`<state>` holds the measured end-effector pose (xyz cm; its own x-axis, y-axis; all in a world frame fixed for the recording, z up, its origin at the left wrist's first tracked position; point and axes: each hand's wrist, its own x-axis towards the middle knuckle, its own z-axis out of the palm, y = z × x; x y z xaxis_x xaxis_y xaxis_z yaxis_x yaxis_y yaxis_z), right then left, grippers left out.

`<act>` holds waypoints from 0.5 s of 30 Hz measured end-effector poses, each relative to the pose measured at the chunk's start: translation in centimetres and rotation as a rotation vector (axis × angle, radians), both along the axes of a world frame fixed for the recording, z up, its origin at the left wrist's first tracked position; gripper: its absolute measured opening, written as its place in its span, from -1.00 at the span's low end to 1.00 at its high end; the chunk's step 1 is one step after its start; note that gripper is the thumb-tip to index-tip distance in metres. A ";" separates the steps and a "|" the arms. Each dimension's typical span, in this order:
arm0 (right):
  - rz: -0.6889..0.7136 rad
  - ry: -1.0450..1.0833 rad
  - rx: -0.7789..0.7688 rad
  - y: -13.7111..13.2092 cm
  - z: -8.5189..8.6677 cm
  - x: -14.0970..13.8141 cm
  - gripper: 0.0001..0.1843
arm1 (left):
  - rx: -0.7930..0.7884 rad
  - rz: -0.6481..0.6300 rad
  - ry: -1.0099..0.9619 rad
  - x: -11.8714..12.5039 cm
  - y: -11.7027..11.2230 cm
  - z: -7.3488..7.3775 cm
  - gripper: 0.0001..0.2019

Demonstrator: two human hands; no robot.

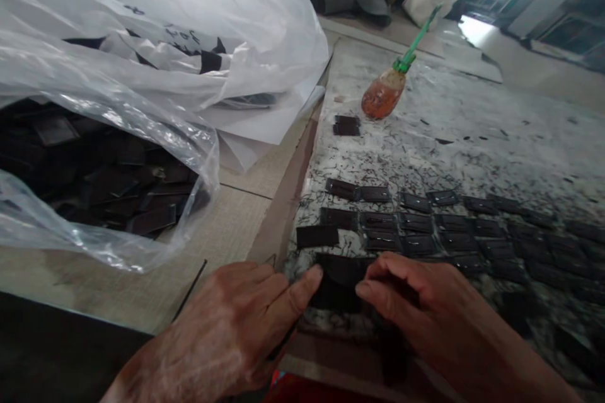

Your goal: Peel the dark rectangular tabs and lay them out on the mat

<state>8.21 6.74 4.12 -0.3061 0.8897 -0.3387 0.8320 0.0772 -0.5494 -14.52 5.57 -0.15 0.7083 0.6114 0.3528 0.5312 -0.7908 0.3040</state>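
My left hand [236, 321] lies low on the board's near edge, thumb stretched toward a black leather piece [338, 277]. My right hand [416, 302] curls over the same black piece, fingers pinched on its right side. Both hands touch it. Beyond them, several small black rectangular pieces [425, 227] lie in rows on a stained white work board [472, 132]. One loose piece [316, 236] sits just left of the rows.
A clear plastic bag [118, 157] full of black pieces lies open at left, with white sheets behind it. A small orange-filled bottle with a green nozzle [385, 94] lies on the board's far side, near two stacked black pieces [346, 125].
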 end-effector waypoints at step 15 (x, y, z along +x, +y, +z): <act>-0.080 0.020 0.077 0.1 -0.3 -1.0 -0.78 | 0.010 0.023 0.025 0.0 -0.3 0.1 -0.65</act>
<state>7.21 6.81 3.86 -0.2390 0.9347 -0.2630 0.8260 0.0533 -0.5612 -14.56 5.27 -0.02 0.7029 0.6241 0.3411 0.5567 -0.7813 0.2823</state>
